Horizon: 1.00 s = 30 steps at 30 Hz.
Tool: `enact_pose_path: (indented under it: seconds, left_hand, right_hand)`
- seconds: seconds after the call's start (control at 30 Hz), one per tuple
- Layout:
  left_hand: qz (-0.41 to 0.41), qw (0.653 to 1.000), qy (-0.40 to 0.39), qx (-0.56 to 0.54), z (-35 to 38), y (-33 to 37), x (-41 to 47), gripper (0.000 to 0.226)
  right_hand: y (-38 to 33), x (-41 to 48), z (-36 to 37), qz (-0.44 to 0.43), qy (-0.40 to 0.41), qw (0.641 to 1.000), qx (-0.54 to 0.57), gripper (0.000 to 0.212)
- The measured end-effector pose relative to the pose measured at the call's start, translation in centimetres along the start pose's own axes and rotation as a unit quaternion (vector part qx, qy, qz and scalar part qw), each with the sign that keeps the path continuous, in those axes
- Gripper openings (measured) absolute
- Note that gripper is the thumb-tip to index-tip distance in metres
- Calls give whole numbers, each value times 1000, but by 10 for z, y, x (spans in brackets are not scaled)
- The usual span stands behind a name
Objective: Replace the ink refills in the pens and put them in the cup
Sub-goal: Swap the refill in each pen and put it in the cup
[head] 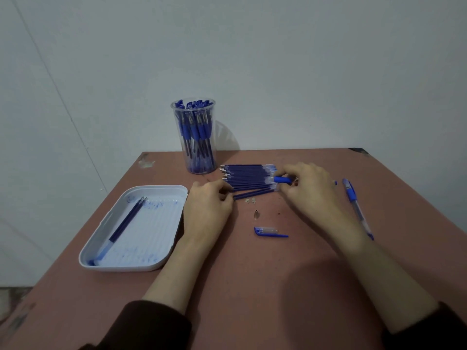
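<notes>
**On table, far centre: both grips at the refill row**

Beside the row of refills (249,178), found left grip (207,205) with fingers curled, pinching the tip end of the nearest refill (252,194), set slightly askew from the rest. Found right grip (308,190) at the row's other end, fingers curled round a blue pen section (284,179); remainder of that part hidden by the fingers. Logged cup (193,137) upright near the far edge of the table (252,286), just behind the row, packed with blue pens. Noted one whole pen (356,205) lying right of the right grip. Noted a blue cap (269,231) and a small metal tip (256,213) lying loose between the forearms. Noted white tray (151,236) left of the left grip, ink-smeared, holding loose refills (125,222) laid together.
</notes>
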State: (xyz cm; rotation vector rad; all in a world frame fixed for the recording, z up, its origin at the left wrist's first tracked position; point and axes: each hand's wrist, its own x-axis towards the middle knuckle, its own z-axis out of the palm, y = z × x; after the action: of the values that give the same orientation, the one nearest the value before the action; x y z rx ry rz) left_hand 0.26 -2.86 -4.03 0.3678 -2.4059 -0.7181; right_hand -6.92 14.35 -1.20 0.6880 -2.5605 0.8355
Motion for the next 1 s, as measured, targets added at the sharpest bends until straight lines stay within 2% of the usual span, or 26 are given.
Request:
enact_pose_path:
  seconds: [0.2, 0.3, 0.43, 0.57, 0.77, 0.83, 0.9, 1.0]
  left_hand:
    - [54, 996, 76, 0, -17, 3, -4, 21]
    - [56, 994, 93, 25, -42, -5, -7, 21]
    - [-30, 993, 28, 108, -81, -41, -2, 24]
    - [-121, 965, -59, 227, -106, -71, -4, 21]
    - [-99, 928, -112, 342, -104, -60, -6, 17]
    - [-113, 919, -129, 355, -105, -53, -4, 23]
    - [-120, 914, -147, 358, -107, -48, -1, 19]
    - [-115, 916, -132, 361, -112, -42, 2, 22]
  right_hand:
    - [-12, -6, 13, -63, -18, 997, 27, 17]
    - [-14, -8, 16, -75, -35, 996, 24, 19]
    - [-15, -9, 17, -80, -37, 996, 27, 19]
    - [-16, -9, 18, -79, -46, 995, 26, 18]
    - [-15, -10, 17, -78, -47, 995, 35, 18]
    - [-14, -10, 16, -77, -50, 995, 39, 18]
    - [-14, -9, 16, -75, -53, 995, 40, 18]
    - [-15, -10, 15, -72, -54, 995, 44, 19]
